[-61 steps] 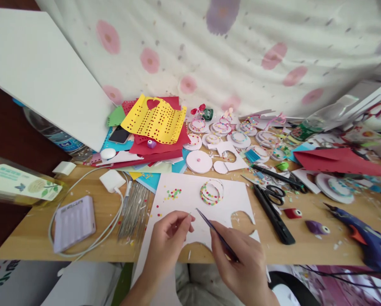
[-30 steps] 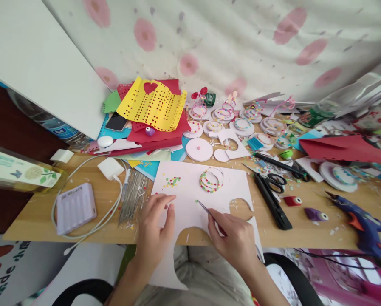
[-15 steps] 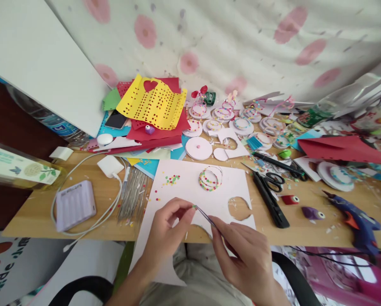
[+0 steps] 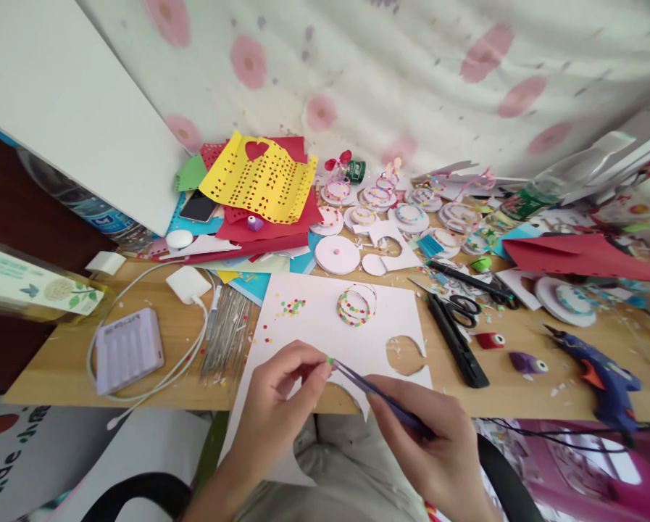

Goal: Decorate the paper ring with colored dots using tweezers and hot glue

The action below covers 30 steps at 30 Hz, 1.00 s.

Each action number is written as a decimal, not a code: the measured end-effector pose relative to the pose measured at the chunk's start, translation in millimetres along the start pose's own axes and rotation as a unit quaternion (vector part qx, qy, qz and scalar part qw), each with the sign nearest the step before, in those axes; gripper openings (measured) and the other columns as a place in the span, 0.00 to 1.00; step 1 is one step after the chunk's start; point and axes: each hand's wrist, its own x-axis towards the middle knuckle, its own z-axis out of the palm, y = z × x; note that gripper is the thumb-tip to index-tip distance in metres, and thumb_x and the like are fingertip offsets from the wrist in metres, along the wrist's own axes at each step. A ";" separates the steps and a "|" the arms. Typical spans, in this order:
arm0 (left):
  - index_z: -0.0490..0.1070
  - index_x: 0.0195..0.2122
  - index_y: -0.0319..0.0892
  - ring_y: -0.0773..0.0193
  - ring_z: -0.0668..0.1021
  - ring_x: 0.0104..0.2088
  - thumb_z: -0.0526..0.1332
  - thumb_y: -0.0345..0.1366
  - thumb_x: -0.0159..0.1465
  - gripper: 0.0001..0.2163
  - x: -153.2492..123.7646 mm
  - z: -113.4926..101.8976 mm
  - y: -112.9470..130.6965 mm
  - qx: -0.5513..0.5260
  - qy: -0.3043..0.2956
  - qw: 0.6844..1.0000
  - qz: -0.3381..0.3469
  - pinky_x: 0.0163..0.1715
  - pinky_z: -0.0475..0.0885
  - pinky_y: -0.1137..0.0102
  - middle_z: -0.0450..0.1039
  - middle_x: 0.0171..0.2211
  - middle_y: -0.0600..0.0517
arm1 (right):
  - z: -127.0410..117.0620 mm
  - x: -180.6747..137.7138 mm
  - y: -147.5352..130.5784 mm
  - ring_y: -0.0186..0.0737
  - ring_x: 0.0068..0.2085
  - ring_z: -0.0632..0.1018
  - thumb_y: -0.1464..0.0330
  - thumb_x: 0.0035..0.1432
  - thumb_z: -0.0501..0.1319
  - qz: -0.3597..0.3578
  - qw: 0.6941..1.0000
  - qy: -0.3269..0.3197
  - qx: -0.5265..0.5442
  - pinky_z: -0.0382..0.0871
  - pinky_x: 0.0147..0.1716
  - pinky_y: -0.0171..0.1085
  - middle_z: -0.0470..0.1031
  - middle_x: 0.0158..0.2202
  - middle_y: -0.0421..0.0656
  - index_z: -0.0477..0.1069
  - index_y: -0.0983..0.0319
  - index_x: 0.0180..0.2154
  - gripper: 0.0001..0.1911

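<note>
My left hand (image 4: 286, 388) is closed in a pinch, thumb and forefinger together at a tiny green paper piece (image 4: 330, 359). My right hand (image 4: 425, 435) grips a pair of tweezers (image 4: 360, 379), whose tips meet the green piece at my left fingertips. Under both hands lies a white sheet of card (image 4: 303, 333) with round cut-outs. On it sit a wire coil (image 4: 356, 319) dotted with red, green and yellow bits, and a small scatter of coloured paper pieces (image 4: 293, 307). Whether my left fingers hold anything else is too small to tell.
Left are a bundle of thin wires (image 4: 227, 337), a white cable and a lilac box (image 4: 129, 350). Right are a black cutter knife (image 4: 458, 344), scissors (image 4: 464, 310) and a blue glue gun (image 4: 596, 373). Several decorated discs (image 4: 410, 216) and a yellow punched sheet (image 4: 259, 177) stand behind.
My right hand has shifted slightly right and lower, showing more of the tweezers. My left hand stays nearly in place, still pinching at the green piece. The view has turned a little.
</note>
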 end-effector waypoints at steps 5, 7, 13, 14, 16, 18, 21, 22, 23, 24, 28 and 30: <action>0.75 0.32 0.41 0.66 0.75 0.35 0.61 0.32 0.65 0.05 -2.7 -0.6 -3.0 0.000 -0.016 1.000 0.015 0.35 0.71 0.75 0.73 0.32 0.52 | -2.1 0.9 0.6 0.33 0.20 0.76 0.69 0.61 0.61 -0.020 1.000 0.006 0.001 0.66 0.17 0.29 0.80 0.25 0.41 0.80 0.61 0.38 0.08; 0.75 0.33 0.42 0.66 0.75 0.35 0.61 0.32 0.66 0.05 -3.5 -0.3 -4.4 0.000 -0.021 1.000 0.015 0.36 0.71 0.75 0.73 0.32 0.52 | -2.5 0.8 0.5 0.33 0.20 0.76 0.70 0.61 0.62 -0.023 1.000 0.010 0.001 0.66 0.18 0.29 0.80 0.25 0.41 0.80 0.61 0.37 0.07; 0.76 0.33 0.42 0.65 0.76 0.35 0.62 0.32 0.65 0.05 -0.5 0.8 -4.4 -0.006 -0.023 1.000 0.007 0.36 0.71 0.74 0.74 0.32 0.52 | -3.8 0.1 -0.1 0.36 0.23 0.79 0.71 0.60 0.62 -0.037 0.999 0.023 -0.006 0.69 0.20 0.30 0.80 0.25 0.41 0.80 0.60 0.37 0.07; 0.76 0.32 0.42 0.64 0.76 0.35 0.62 0.32 0.65 0.05 0.1 1.5 -3.8 -0.009 -0.020 1.000 0.005 0.36 0.72 0.74 0.74 0.32 0.52 | -4.0 -0.5 -0.1 0.36 0.23 0.79 0.71 0.60 0.62 -0.037 0.999 0.027 -0.002 0.70 0.20 0.30 0.78 0.23 0.40 0.80 0.60 0.37 0.07; 0.77 0.32 0.42 0.63 0.77 0.36 0.62 0.33 0.65 0.06 0.2 4.2 -2.6 -0.016 -0.017 1.000 0.008 0.37 0.72 0.73 0.75 0.32 0.50 | -3.3 -2.4 0.1 0.36 0.23 0.78 0.71 0.60 0.62 -0.028 0.999 0.040 0.008 0.70 0.21 0.31 0.76 0.21 0.39 0.80 0.60 0.37 0.07; 0.79 0.34 0.42 0.62 0.77 0.37 0.61 0.35 0.66 0.07 -1.8 9.3 -1.9 -0.023 -0.027 0.999 0.021 0.38 0.73 0.71 0.76 0.35 0.48 | 0.5 -5.3 -0.1 0.36 0.23 0.78 0.72 0.60 0.62 -0.015 0.998 0.059 0.016 0.71 0.22 0.31 0.77 0.22 0.38 0.80 0.59 0.37 0.08; 0.81 0.38 0.43 0.60 0.78 0.38 0.61 0.38 0.66 0.09 -7.2 20.4 -3.2 -0.023 -0.047 0.998 0.039 0.39 0.74 0.69 0.77 0.37 0.47 | 13.5 -10.2 -2.5 0.36 0.25 0.78 0.72 0.61 0.61 -0.006 0.997 0.068 0.032 0.71 0.24 0.32 0.79 0.26 0.40 0.79 0.60 0.38 0.08; 0.82 0.38 0.43 0.59 0.78 0.38 0.61 0.38 0.66 0.09 -8.9 24.0 -4.1 -0.020 -0.045 0.998 0.039 0.39 0.74 0.68 0.77 0.36 0.47 | 18.6 -11.6 -3.6 0.36 0.25 0.78 0.72 0.61 0.60 -0.002 0.997 0.069 0.040 0.71 0.24 0.31 0.79 0.27 0.41 0.78 0.60 0.38 0.08; 0.82 0.37 0.43 0.59 0.78 0.38 0.61 0.38 0.67 0.10 -10.2 26.9 -5.0 -0.015 -0.039 0.998 0.038 0.39 0.74 0.68 0.77 0.35 0.47 | 23.1 -12.9 -4.3 0.35 0.25 0.78 0.71 0.62 0.59 0.002 0.997 0.065 0.048 0.70 0.23 0.31 0.79 0.27 0.41 0.78 0.61 0.39 0.08; 0.81 0.35 0.43 0.59 0.78 0.39 0.60 0.38 0.67 0.10 -10.9 28.9 -5.8 -0.011 -0.030 0.999 0.036 0.40 0.73 0.69 0.76 0.34 0.47 | 25.9 -13.9 -3.9 0.35 0.25 0.77 0.71 0.63 0.58 0.004 0.997 0.057 0.055 0.69 0.23 0.31 0.79 0.27 0.41 0.77 0.61 0.39 0.08; 0.76 0.30 0.42 0.62 0.76 0.35 0.59 0.39 0.68 0.12 -8.3 25.6 -7.5 0.020 0.027 0.999 0.019 0.38 0.71 0.72 0.74 0.29 0.51 | 4.1 -16.3 24.2 0.35 0.25 0.76 0.66 0.67 0.51 -0.008 1.000 0.016 0.023 0.68 0.24 0.33 0.76 0.27 0.41 0.76 0.60 0.37 0.15; 0.72 0.28 0.41 0.64 0.75 0.32 0.57 0.41 0.69 0.14 -5.9 19.9 -7.8 0.028 0.042 0.999 0.005 0.35 0.70 0.72 0.71 0.27 0.52 | -31.6 -17.7 61.3 0.40 0.29 0.76 0.63 0.67 0.52 0.022 0.993 0.088 -0.080 0.67 0.27 0.37 0.75 0.28 0.43 0.76 0.61 0.38 0.15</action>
